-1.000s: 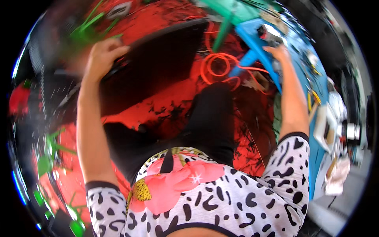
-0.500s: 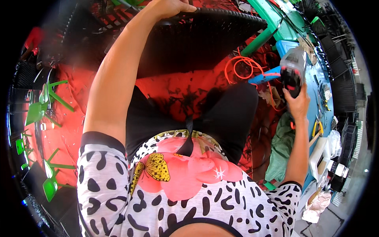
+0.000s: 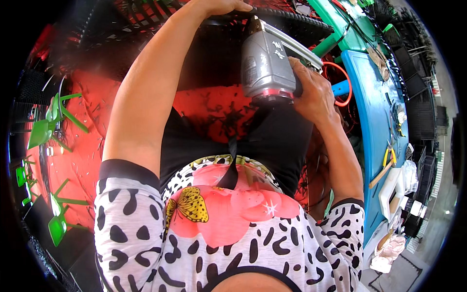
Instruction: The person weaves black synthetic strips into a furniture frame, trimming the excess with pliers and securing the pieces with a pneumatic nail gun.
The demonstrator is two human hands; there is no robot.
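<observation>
Left hand (image 3: 224, 7) lies on a broad, flat black panel's (image 3: 211, 61) ribbed rim (image 3: 296, 17), its closure impossible to tell, while the right hand (image 3: 312, 90) grips a bulky, grey, metallic-looking nail gun (image 3: 266, 63), nose near that rim, where misaimed firing could strike the left hand.

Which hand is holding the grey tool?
The right hand: it grips the grey tool, while the left hand is up at the edge of the black panel.

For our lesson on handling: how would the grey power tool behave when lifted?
The power tool is likely stiff, looking hard-shelled and unbent, and probably heavy for its size, being thick and metallic-looking.
</observation>
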